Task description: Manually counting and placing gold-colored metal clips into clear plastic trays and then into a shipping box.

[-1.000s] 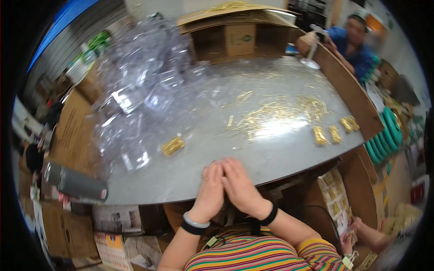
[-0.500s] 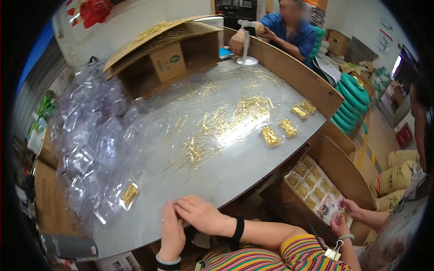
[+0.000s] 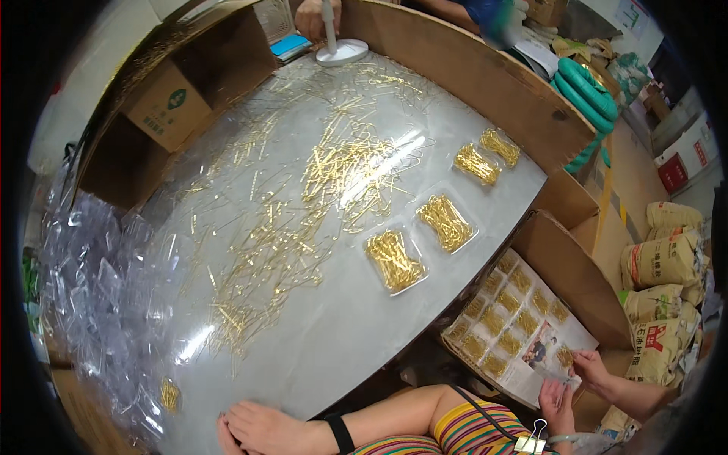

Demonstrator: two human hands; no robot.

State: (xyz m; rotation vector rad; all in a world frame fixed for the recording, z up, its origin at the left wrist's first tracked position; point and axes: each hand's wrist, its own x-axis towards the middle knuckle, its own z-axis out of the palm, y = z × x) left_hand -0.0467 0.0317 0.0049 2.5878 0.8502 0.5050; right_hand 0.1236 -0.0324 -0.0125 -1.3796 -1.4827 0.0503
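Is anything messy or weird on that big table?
Yes, messy: gold wire hooks lie scattered every which way across the grey table, while others are bunched in clear trays near its right edge. One gold bunch sits far off at the left, beside a jumbled heap of clear plastic packaging. Nothing clearly looks broken.

Tabletop [image 3: 326, 337]: five bundles of gold wire pieces [image 3: 446, 224], one white stand [image 3: 343, 51]; loose pieces [image 3: 345, 171], too many to count. Elsewhere: one binder clip [image 3: 530, 444], one black wristband [image 3: 339, 433].
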